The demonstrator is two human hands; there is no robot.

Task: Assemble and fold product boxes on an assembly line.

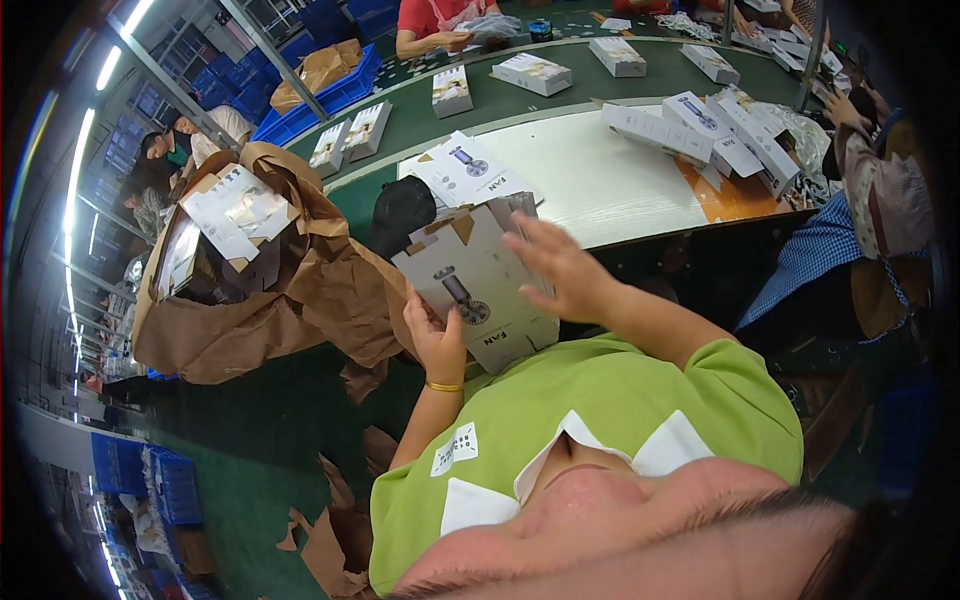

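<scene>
My left hand [438,345] grips the lower left edge of a stack of flattened white cartons [500,330], thumb on the front face. The top carton carries a printed picture of a small purple-grey fan. The stack stands tilted against my front, with brown cardboard flaps at its upper end. My right hand [565,275], a little blurred, is spread beside the right side of the stack; whether its fingertips touch the cartons I cannot tell. More flat cartons [470,165] lie on the white worktop just beyond.
Left of me, a torn brown paper sack [250,335] holds more flat cartons [225,215]. Made-up boxes [532,74] stand on a green conveyor [580,85]. Several boxes [655,132] lie heaped on the worktop [590,195] at right, near another person's arm [880,190].
</scene>
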